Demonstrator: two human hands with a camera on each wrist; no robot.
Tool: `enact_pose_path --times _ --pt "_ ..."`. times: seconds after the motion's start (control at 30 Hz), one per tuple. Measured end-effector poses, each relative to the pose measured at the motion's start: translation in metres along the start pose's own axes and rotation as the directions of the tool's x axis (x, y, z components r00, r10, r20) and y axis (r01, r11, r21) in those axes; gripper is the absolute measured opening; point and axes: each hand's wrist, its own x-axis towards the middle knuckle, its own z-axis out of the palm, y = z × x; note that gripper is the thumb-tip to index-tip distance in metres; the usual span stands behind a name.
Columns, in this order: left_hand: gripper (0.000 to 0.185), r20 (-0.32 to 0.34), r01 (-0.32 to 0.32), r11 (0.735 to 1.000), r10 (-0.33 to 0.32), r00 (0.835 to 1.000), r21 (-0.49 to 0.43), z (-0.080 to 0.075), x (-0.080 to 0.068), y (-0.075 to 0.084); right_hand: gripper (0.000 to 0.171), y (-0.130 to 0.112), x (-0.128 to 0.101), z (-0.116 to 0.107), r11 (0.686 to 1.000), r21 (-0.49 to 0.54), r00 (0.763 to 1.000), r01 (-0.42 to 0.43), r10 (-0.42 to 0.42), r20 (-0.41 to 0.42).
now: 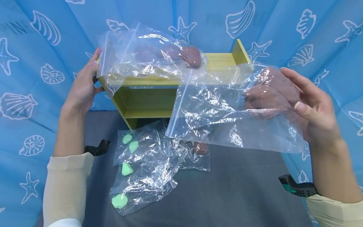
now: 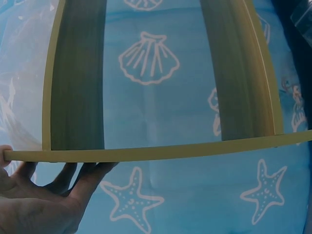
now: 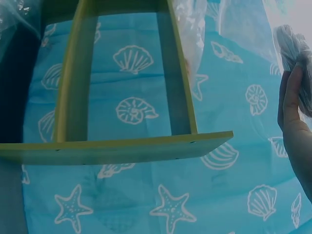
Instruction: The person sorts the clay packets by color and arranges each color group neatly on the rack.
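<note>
My right hand (image 1: 320, 110) grips a clear zip bag (image 1: 215, 116) by its right end, thumb in front, around soft brown lumps (image 1: 269, 91). The bag is held up before the right part of a small yellow-green shelf (image 1: 150, 113). My left hand (image 1: 82, 83) holds the shelf's left side board at its upper end; in the left wrist view, fingers (image 2: 92, 183) lie against the board's outer face. Another clear bag (image 1: 153, 44) with a brown lump (image 1: 192, 56) lies across the shelf's top board, beside the left fingertips.
Below the shelf, clear bags (image 1: 147, 170) with several light green lumps (image 1: 119, 200) lie on the dark grey surface (image 1: 227, 195). A bag with a brown piece (image 1: 200, 148) lies beside them. A blue shell-patterned curtain (image 1: 51, 97) hangs behind and at both sides.
</note>
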Motion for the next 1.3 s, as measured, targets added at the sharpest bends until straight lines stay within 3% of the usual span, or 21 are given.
enact_pose_path --times 0.33,0.6,0.83,1.17,1.3 --pt "0.047 -0.012 0.014 1.000 -0.014 1.000 0.025 0.000 0.000 0.000 0.066 0.015 0.038 -0.007 0.974 0.224 0.999 -0.048 0.051 -0.010" --pt "0.049 0.002 0.005 1.000 -0.005 1.000 0.025 0.001 -0.001 -0.004 0.066 0.021 0.062 -0.004 0.984 0.085 0.985 -0.158 0.164 -0.062" --pt "0.049 0.005 -0.004 1.000 0.004 1.000 0.012 0.001 -0.002 -0.003 0.067 0.032 0.088 -0.005 0.963 0.144 0.951 -0.228 0.252 -0.181" --pt "0.048 0.025 -0.001 0.999 0.000 1.000 0.038 0.006 -0.002 -0.002 0.064 0.046 0.111 -0.009 0.937 -0.067 0.920 -0.344 0.322 -0.224" --pt "0.048 0.029 -0.001 0.999 0.000 1.000 0.039 0.008 0.000 -0.003 0.067 0.046 0.119 -0.015 0.890 -0.188 0.900 -0.416 0.374 -0.225"
